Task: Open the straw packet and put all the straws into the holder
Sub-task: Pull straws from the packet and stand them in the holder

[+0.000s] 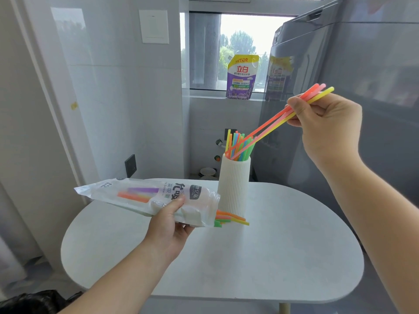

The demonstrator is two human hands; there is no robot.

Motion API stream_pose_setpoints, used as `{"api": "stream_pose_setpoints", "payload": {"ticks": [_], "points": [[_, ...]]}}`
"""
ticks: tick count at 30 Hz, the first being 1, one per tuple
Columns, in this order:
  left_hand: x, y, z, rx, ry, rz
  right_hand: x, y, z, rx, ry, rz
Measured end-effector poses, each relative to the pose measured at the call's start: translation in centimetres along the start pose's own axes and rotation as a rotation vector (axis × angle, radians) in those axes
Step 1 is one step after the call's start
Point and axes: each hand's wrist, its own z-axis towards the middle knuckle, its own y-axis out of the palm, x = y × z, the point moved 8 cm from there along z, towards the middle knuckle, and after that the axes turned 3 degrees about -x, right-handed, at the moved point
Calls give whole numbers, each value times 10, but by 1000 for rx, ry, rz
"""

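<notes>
R hand (326,123) up high at right, thumb + fingers (297,105) pinching 3 straws (272,125) (orange, pink, yellow) near their upper ends. The straws are tilted hard, w/ lower tips at the mouth of the holder (234,184), seemingly just inside among the standing straws (238,143). The holder is a white ribbed cylinder, upright on the surface (272,257), toward the far edge.

L hand (172,220) grips the packet (140,196) round its middle, thumb on top, other fingers wrapped under. The packet is held roughly level above the surface, open end twd the holder. Loose straws (229,219) poke out of that end, just beside the holder base. Can't tell if they touch the surface or the holder. More straws show thru the film.

Step, prob: dropping this batch in. Task partly done, since plenty is left in the packet.

Risks:
- Steep tilt + high pinch: if let go now, the 3 straws may lever over the rim and fall out. Prob need to go more upright first.
- The holder is tall and narrow, so a sideways push from the tips, or a bump from the packet end, could tip it.
- The holder is getting crowded, so tips may snag on the standing straws and bend.
- Open end w/ straws half out: any downward tilt of L hand and they slide onto the surface.

Bkgd: detergent pouch (242,77) on the window sill.
</notes>
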Motion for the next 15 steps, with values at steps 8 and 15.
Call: {"api": "stream_pose_setpoints", "payload": {"ticks": [8, 15], "points": [[0, -2, 1, 3, -2, 19, -6, -2, 2, -7, -48, -46], [0, -1, 1, -1, -5, 18, 1, 6, 9, -33, -23, -71]]}}
